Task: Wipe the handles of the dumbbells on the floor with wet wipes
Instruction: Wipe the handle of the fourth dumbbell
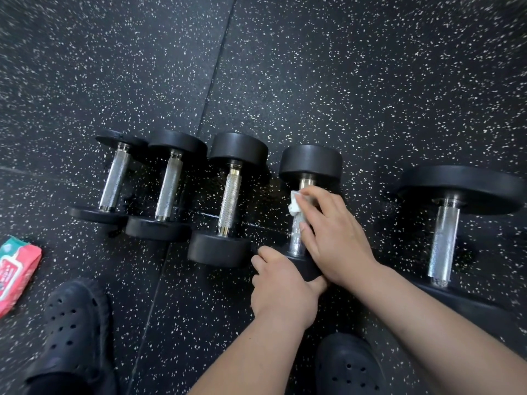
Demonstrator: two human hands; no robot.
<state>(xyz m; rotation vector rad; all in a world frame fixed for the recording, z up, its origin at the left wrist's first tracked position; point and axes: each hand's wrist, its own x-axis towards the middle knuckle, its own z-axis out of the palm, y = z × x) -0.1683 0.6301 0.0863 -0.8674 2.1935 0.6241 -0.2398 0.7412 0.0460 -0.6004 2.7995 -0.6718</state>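
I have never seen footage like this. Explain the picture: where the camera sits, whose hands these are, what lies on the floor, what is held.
There is no machine: one wide-angle camera on a person's head looks down at their bare hands. Five dumbbells lie in a row on the speckled rubber floor; a pack of wet wipes lies at the left. The left hand grips the near end of the fourth dumbbell from the left. The right hand holds a wet wipe around its handle. Black clogs show below.
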